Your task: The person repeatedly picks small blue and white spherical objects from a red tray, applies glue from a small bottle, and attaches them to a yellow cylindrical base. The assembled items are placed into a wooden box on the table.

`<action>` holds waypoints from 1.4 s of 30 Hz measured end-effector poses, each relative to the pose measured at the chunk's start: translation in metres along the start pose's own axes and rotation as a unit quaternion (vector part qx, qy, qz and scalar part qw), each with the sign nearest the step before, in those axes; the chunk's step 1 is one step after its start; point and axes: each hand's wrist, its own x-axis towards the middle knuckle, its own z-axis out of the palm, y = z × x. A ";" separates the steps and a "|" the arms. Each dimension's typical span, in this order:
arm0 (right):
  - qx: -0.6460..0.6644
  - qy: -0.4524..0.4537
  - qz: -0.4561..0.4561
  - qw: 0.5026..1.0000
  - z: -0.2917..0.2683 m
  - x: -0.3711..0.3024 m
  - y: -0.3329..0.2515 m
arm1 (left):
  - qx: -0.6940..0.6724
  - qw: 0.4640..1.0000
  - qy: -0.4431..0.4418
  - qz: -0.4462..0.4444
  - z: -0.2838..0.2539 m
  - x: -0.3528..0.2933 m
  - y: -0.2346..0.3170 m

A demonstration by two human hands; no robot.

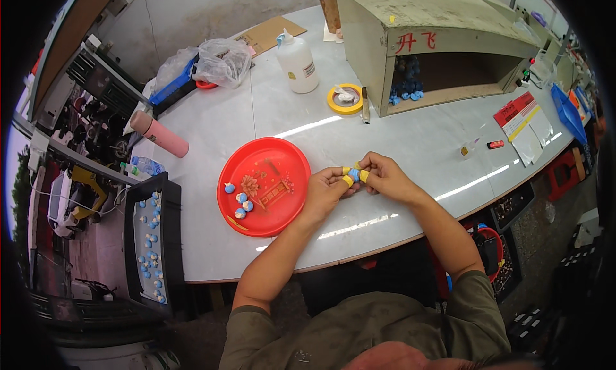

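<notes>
Head view, fingers [332, 172] pinching blue piece [354, 174]

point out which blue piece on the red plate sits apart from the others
The leftmost blue piece on the red plate: a visible gap separates it from the other pieces, which cluster together closer to the person.

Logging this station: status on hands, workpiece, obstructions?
Left hand and right hand both pinching small blue piece. Piece partly hidden by yellow-covered fingertips. Red tray beside left hand, nearest possible obstruction.
</notes>
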 end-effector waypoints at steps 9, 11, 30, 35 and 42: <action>-0.021 -0.032 -0.017 0.999 -0.005 0.001 0.011 | -0.007 0.999 -0.019 0.040 0.000 -0.001 -0.008; -0.025 -0.031 -0.010 0.999 -0.004 0.000 0.009 | -0.005 0.999 -0.018 0.043 0.001 -0.001 -0.007; -0.044 -0.014 -0.005 0.999 -0.002 0.000 0.004 | -0.013 0.999 0.004 0.039 0.001 0.004 -0.016; -0.015 -0.007 0.018 1.000 -0.004 0.000 0.004 | -0.001 1.000 0.007 0.006 0.001 0.004 -0.007; -0.010 -0.011 0.025 1.000 -0.005 0.001 0.000 | -0.007 1.000 -0.008 0.008 -0.001 0.002 -0.004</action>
